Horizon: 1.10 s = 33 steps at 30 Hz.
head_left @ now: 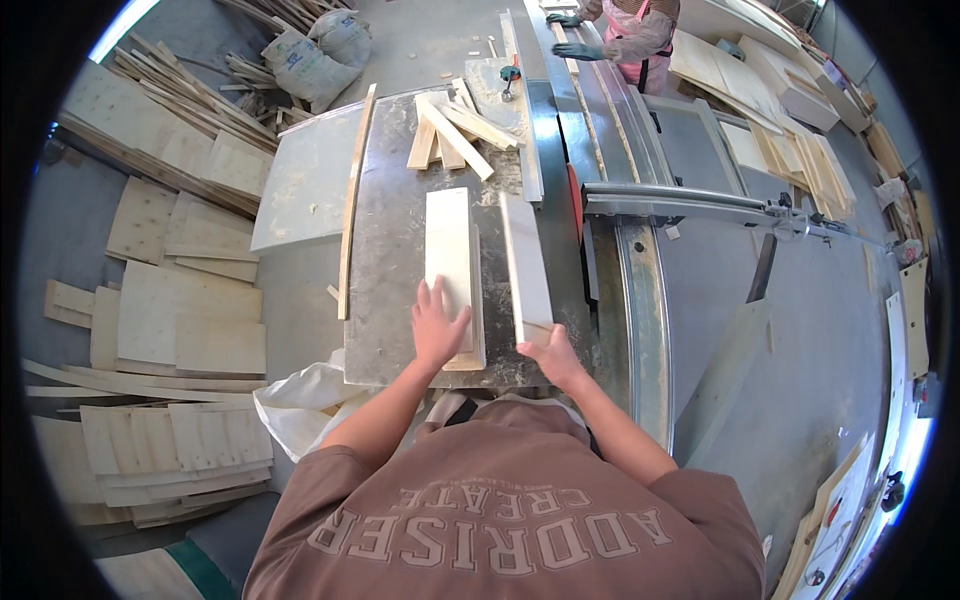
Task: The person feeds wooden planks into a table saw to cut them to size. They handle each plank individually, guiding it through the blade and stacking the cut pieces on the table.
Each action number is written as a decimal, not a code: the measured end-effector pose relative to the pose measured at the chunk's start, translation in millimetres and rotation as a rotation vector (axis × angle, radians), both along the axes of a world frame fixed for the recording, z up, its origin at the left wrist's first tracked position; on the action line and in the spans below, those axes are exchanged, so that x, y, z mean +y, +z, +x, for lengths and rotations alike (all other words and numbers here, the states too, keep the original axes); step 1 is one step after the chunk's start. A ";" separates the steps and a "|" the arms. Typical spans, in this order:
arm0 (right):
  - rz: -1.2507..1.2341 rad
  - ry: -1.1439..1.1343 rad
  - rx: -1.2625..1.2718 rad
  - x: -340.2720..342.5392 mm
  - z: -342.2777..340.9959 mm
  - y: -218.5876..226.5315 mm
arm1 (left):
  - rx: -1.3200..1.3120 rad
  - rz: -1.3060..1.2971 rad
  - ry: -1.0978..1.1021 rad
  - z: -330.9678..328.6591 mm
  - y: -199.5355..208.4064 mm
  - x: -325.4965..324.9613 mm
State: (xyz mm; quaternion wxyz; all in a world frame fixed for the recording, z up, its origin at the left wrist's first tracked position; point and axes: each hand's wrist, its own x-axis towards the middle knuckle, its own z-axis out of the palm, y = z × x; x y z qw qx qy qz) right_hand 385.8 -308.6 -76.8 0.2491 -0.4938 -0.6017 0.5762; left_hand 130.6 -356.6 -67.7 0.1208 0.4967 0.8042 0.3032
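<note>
On the dark metal table in front of me lies a short stack of pale wooden boards (pixel 447 235), its long side pointing away from me. My left hand (pixel 438 328) rests on the near part of the top board, fingers spread. To the right, my right hand (pixel 555 360) grips the near end of a separate pale wooden board (pixel 525 265), with the thumb on top and the other fingers mostly hidden. A narrow gap separates this board, slightly slanted, from the stack.
Wood offcuts (pixel 455 130) pile up farther back on the table (pixel 385 260). A long strip (pixel 355 200) lies along its left edge. Right of the table are a red part (pixel 575 200) and a metal crossbeam (pixel 690 197). A gloved co-worker (pixel 640 40) stands beyond. Plywood stacks (pixel 180 310) line the left.
</note>
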 end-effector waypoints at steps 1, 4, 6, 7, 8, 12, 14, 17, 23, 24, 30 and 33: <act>0.068 0.032 -0.059 -7.7 -13.3 18.9 | -0.094 0.112 -0.016 -13.1 -11.3 -1.4; 0.222 0.083 -0.204 -19.5 -57.3 50.6 | -0.785 0.362 0.003 -30.9 -17.3 1.5; 0.275 0.100 -0.279 -28.2 -85.1 59.0 | -0.792 0.334 -0.007 -35.7 -11.4 0.6; 0.283 0.110 -0.309 -35.2 -99.1 61.9 | -0.796 0.323 -0.010 -39.6 -16.2 0.3; 0.291 0.120 -0.338 -41.3 -108.2 63.7 | -0.800 0.312 -0.012 -43.9 -20.9 -1.4; 0.438 0.215 -0.543 -65.2 -118.2 44.9 | -0.681 0.164 -0.051 -28.4 -9.6 -13.3; 0.530 0.217 -0.548 -71.8 -112.8 41.0 | -0.597 0.184 -0.072 -29.1 -16.1 -24.2; 0.537 0.102 -0.385 -70.1 -102.4 11.8 | -0.599 0.213 -0.110 -24.2 -16.9 -39.1; -0.015 -0.105 0.106 -18.9 -97.9 -65.4 | -1.274 0.234 0.129 -60.8 -61.3 -50.6; -0.041 -0.121 0.132 -13.7 -100.0 -78.5 | -1.367 0.174 0.204 -65.7 -69.5 -51.1; -0.265 0.009 0.337 -8.3 -114.9 -107.3 | -1.765 0.056 0.139 -59.3 -116.5 -54.6; -0.333 -0.041 0.428 -24.1 -127.3 -113.8 | -1.791 0.164 -0.103 -39.2 -123.6 -59.8</act>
